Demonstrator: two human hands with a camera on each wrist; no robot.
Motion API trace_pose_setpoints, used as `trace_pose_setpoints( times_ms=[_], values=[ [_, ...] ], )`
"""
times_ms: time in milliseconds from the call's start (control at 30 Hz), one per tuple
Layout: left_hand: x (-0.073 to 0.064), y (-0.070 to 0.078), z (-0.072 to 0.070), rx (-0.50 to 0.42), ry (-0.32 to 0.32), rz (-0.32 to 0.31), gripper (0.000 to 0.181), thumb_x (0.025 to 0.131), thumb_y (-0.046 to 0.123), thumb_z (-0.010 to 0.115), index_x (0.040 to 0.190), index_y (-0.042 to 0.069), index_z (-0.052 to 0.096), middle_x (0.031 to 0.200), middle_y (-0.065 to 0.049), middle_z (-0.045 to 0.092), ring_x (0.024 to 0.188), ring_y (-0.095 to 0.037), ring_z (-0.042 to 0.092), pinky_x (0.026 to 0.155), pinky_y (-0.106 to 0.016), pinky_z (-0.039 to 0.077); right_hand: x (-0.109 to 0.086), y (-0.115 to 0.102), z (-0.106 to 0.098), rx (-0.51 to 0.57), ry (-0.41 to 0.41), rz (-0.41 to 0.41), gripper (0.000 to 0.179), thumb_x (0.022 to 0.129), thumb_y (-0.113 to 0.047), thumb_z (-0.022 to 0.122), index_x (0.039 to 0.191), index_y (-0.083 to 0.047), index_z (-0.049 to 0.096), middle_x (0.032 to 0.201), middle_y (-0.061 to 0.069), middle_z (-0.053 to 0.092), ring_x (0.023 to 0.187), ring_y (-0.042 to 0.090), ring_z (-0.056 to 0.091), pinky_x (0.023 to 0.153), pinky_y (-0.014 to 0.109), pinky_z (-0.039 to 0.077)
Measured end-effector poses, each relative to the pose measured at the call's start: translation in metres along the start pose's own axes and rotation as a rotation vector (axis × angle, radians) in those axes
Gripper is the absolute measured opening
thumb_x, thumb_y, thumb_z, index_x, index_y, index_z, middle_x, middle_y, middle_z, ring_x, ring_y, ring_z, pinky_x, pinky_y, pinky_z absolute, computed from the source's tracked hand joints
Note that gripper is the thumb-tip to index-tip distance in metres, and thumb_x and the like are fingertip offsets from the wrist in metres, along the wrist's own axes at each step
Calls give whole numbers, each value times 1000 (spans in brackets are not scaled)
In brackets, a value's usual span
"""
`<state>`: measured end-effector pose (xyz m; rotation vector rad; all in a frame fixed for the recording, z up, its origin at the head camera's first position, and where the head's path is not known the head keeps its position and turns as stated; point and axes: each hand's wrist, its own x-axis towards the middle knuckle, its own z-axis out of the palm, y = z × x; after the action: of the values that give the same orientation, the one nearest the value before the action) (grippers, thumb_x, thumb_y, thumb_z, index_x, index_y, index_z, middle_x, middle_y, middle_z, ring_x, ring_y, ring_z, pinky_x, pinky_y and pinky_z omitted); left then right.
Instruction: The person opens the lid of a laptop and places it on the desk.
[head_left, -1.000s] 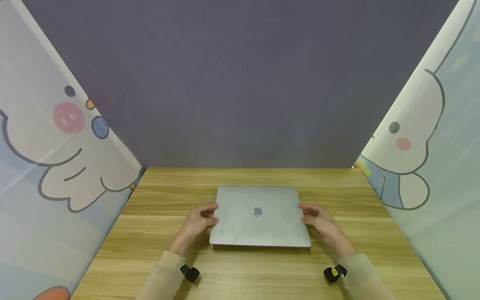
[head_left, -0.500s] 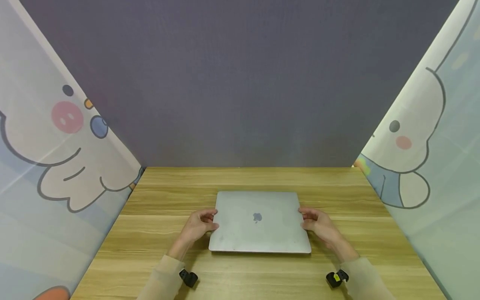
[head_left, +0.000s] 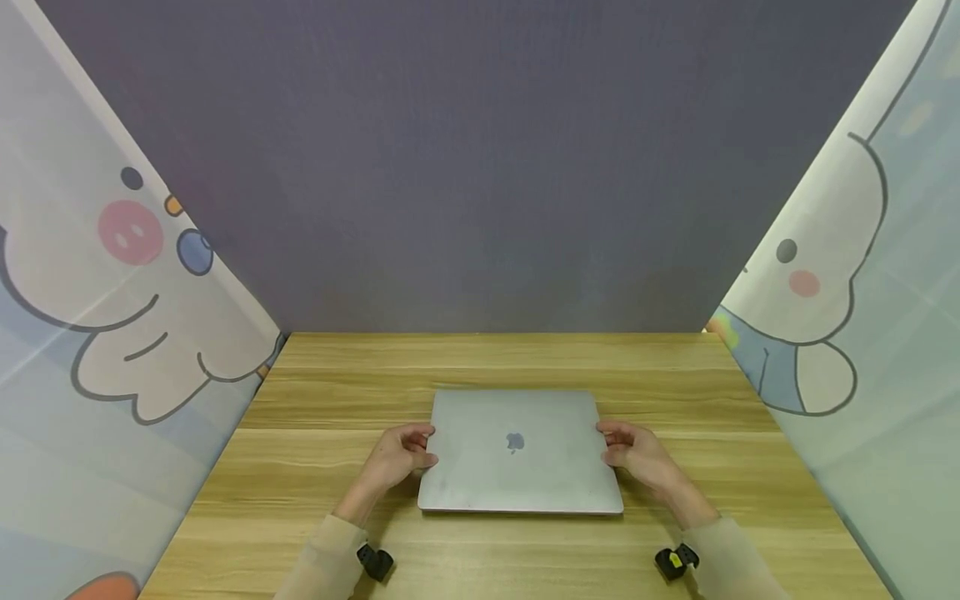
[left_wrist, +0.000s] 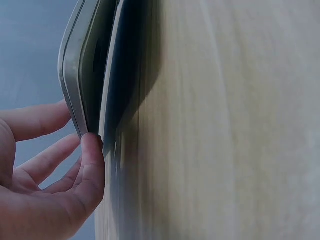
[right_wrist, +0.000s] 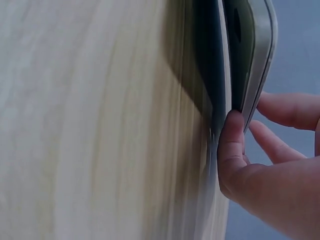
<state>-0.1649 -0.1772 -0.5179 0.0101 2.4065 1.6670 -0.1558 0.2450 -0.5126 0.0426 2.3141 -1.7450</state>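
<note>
Over the wooden table (head_left: 480, 557), the closed laptop (head_left: 517, 479) is held slightly raised, its underside showing in the wrist views. The left hand (head_left: 392, 459) and right hand (head_left: 643, 459) pinch its 2 opposite short sides, probably for balance. Small black cameras (head_left: 377, 562) sit at the wrists.

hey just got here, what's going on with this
A person is holding a closed silver laptop by its two short sides, the left hand at one and the right hand at the other. It is lid up above a wood-grain table. Both wrist views show part of its underside and a dark shadow on the tabletop, so it looks raised there; whether any of it touches the table I can't tell.
</note>
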Motion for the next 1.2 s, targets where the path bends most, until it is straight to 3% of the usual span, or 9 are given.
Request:
trace_pose_setpoints(
  times_ms=[400,933,1200],
  values=[
    [0,-4,3,8,-5,10,49,79,-1,83,126,-3,68,101,-11,60,88,-21,55,67,-24,51,-1,-1,2,-40,-4,-1,53,86,13,68,136,17,51,118,23,55,101,27,53,75,22,53],
    [-3,-1,5,18,11,-11,50,76,-6,83,124,-3,69,97,-12,60,84,-22,55,63,-26,50,-3,-8,9,-136,57,25,52,82,13,69,132,13,57,112,21,58,101,30,54,72,26,54],
    [-4,2,7,70,27,-23,52,76,-5,82,126,-1,68,97,-10,60,85,-22,55,64,-27,51,-4,-10,15,-206,77,46,52,83,11,70,134,12,56,110,19,56,96,26,52,68,25,51]
  ],
)
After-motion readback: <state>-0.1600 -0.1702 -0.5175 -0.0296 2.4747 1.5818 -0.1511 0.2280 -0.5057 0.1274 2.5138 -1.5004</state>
